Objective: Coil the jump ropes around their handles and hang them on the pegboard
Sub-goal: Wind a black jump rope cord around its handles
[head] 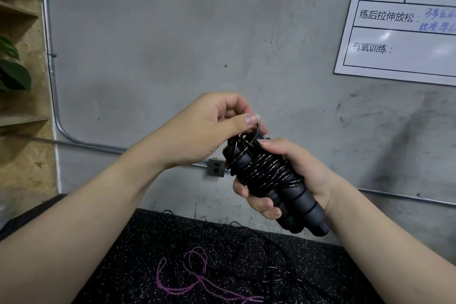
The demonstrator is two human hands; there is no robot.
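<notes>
Grey concrete wall [172, 32] straight ahead, conduit pipe [53, 81] running down and across it, small outlet box [216, 167] just behind the left wrist. Whiteboard [407, 32] with printed Chinese headings and blue handwriting up and to the right of both hands. Wooden shelving [19, 106] with a few green leaves [12, 74] way off to the left.

Right hand [291, 175] wrapped firmly round a pair of black jump rope handles [293, 202], fingers curled under, thumb on top, butt ends sticking out below the palm. Black rope [266, 170] coiled in tight turns around the middle of the handles, right under the thumb. Left hand [209, 131] just above the top end of the bundle, thumb and forefinger pinching a small loop of that rope [256, 128], other fingers tucked in.

Below both hands, black speckled rubber floor [172, 242]. Purple rope [192, 276] lying loose in loops there, plus another thin black rope [278, 261] sprawled beside it, under the right forearm.
</notes>
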